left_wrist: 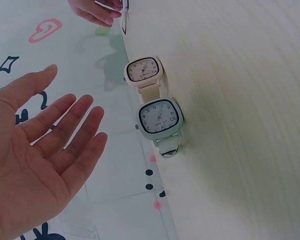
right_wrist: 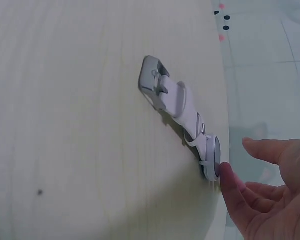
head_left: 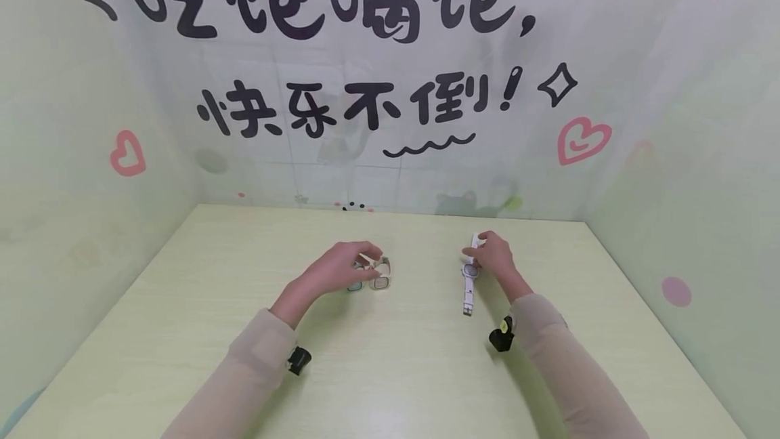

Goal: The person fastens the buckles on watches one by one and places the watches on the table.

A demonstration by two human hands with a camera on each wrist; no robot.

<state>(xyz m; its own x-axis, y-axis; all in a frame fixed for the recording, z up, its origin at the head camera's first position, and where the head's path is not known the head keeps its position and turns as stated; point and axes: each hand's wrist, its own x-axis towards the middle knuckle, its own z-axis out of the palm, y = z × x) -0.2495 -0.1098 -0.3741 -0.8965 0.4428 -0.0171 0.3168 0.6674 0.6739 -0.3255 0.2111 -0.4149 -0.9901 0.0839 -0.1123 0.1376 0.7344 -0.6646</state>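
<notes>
Two square-faced watches lie side by side: a mint green watch (left_wrist: 160,118) and a cream watch (left_wrist: 143,69). My left hand (head_left: 344,267) hovers over them, thumb and fingers apart and nothing between them; from the left wrist, the left hand (left_wrist: 52,145) shows its palm and spread fingers. To the right, a white watch (head_left: 468,288) lies stretched out lengthwise, buckle end toward me. Over its far strap reaches my right hand (head_left: 496,257). In the right wrist view a fingertip of the right hand (right_wrist: 270,195) meets the white watch's case (right_wrist: 213,157), while the thumb stays apart.
The pale wood-grain table (head_left: 390,358) ends at a printed backdrop (head_left: 390,181) behind the watches, with side walls left and right. Small black wrist cameras are strapped at the left cuff (head_left: 298,360) and right cuff (head_left: 502,336).
</notes>
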